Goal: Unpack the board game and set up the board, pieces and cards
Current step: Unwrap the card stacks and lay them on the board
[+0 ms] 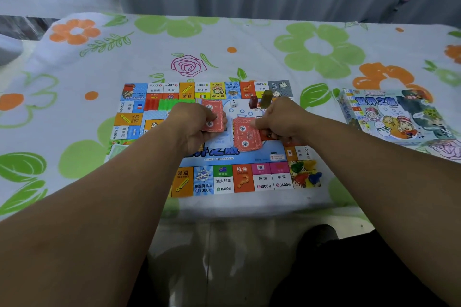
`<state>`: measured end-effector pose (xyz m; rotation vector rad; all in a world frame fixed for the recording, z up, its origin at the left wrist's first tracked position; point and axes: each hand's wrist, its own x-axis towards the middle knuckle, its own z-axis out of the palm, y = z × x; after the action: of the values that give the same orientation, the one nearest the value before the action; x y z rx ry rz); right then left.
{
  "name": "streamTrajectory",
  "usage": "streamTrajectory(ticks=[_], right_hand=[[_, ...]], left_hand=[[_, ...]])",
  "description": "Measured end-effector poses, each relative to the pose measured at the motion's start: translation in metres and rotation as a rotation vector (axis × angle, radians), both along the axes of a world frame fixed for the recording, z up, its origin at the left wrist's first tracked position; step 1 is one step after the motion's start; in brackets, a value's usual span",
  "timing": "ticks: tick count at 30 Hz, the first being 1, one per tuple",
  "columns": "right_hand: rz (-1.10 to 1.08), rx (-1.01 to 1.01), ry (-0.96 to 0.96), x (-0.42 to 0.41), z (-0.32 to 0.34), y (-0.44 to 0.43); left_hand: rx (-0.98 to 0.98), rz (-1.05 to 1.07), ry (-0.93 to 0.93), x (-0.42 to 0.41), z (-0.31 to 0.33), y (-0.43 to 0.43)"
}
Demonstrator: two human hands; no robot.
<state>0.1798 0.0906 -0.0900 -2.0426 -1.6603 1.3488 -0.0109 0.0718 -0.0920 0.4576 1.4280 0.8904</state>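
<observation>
1. Left hand (197, 127): the fingers are curled and the thumb is on top. It pinches a red card, the left card (212, 113), over the board centre.
2. Right hand (283, 121): the fingers are curled. The thumb presses the right edge of a second red card, the right card (245, 137). This card lies tilted on the board centre.
3. The two cards are just beside each other with a narrow gap between them. A pale note (220, 141) lies on the board under that gap.
4. Board (264, 179): it lies open and flat on the cloth, near the front edge of the table.
5. Just beyond the hands, on the board: a white die (234, 103), a red piece (253, 101) and an olive piece (266, 97). Both pieces stand upright.
6. Far left part of the board: a red row (151, 104) and a green row (174, 103) of small blocks lie side by side.
7. Box (394, 117): it lies on the cloth, printed face up, right of the board and apart from it.
8. Cloth (321, 50): white with a floral print.
</observation>
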Motion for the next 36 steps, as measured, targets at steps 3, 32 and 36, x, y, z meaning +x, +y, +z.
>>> streamTrajectory(ticks=[3,32,36], right_hand=[[0.009,0.036,0.029,-0.002,0.003,0.000],[-0.041,-0.067,0.020,0.006,0.000,0.001],[-0.092,-0.058,-0.007,0.005,-0.002,0.004]], left_hand=[[-0.015,-0.004,0.034,0.000,-0.003,0.003],[-0.011,0.050,-0.062,0.002,0.000,-0.002],[-0.014,0.036,-0.051,0.001,0.000,0.000]])
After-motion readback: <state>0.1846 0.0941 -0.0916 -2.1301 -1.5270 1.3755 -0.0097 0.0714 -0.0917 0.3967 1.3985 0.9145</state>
